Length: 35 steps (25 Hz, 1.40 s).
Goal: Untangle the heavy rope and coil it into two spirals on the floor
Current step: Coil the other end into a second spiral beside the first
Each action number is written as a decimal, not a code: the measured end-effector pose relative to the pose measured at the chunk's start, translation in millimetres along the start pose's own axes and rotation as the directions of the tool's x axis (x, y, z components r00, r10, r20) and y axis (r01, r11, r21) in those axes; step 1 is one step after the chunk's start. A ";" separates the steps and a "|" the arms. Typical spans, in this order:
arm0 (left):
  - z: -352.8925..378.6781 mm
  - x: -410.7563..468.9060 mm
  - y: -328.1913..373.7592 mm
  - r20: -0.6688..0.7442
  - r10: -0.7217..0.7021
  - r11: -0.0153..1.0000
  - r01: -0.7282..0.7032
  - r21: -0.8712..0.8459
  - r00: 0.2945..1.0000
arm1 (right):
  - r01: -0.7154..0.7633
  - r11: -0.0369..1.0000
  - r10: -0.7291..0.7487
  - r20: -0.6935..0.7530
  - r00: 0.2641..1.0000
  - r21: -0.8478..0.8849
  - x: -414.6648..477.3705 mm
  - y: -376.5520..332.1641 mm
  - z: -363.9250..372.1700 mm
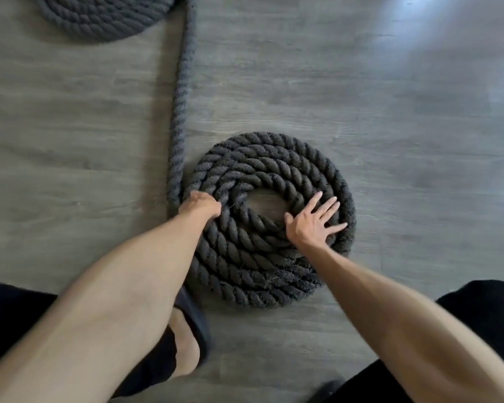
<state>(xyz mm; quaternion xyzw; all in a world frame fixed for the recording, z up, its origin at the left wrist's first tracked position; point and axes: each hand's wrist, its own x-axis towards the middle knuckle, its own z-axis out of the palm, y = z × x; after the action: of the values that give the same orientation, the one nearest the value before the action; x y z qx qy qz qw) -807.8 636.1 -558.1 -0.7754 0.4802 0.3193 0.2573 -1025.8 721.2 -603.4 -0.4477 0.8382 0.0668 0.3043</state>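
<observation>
A thick black twisted rope lies on the grey wood floor. Its near part forms a flat spiral (262, 170) of several turns in the middle of the view, with a small bare gap at its centre. My left hand (200, 206) grips the rope at the spiral's left edge, fingers curled over the turns. My right hand (314, 221) presses flat on the spiral's right side with fingers spread. A straight run of rope (182, 91) leads from the spiral's left side up to a second spiral (99, 16), cut off by the top edge.
The grey plank floor (405, 126) spreads to the right and left of the rope. My knees in black shorts (477, 303) sit at the bottom corners, and a foot in a dark slipper (192, 327) rests just below the near spiral.
</observation>
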 end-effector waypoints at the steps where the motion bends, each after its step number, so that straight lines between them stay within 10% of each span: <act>1: -10.8 7.2 12.0 -0.093 0.058 0.998 -0.055 0.031 0.994 | -0.053 0.998 0.053 -0.008 0.999 0.038 -6.8 -0.7 6.6; 6: -55.7 49.3 82.3 -0.124 0.553 0.770 -0.448 0.455 0.824 | -0.117 0.990 0.119 -0.016 0.993 0.075 7.9 -12.9 20.1; 11: -96.3 89.9 103.0 0.034 0.623 0.632 -0.528 0.567 0.782 | -0.127 0.991 0.125 -0.041 0.991 -0.050 37.3 -15.7 19.5; 21: -169.6 148.1 107.7 0.095 0.126 0.789 -0.158 0.594 0.987 | 0.180 0.946 -0.156 0.108 0.982 -0.268 178.1 -106.0 -81.4; 35: -209.2 173.3 143.6 0.177 -0.091 0.940 0.026 0.339 0.980 | 0.551 0.741 -0.571 0.071 0.818 -0.383 341.1 -206.2 -175.3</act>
<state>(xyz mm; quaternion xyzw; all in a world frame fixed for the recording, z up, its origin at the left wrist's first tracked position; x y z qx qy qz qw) -828.4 329.5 -561.2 -0.7005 0.4773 0.2976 0.4393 -1082.8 290.0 -623.4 -0.7313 0.6418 0.1246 0.1944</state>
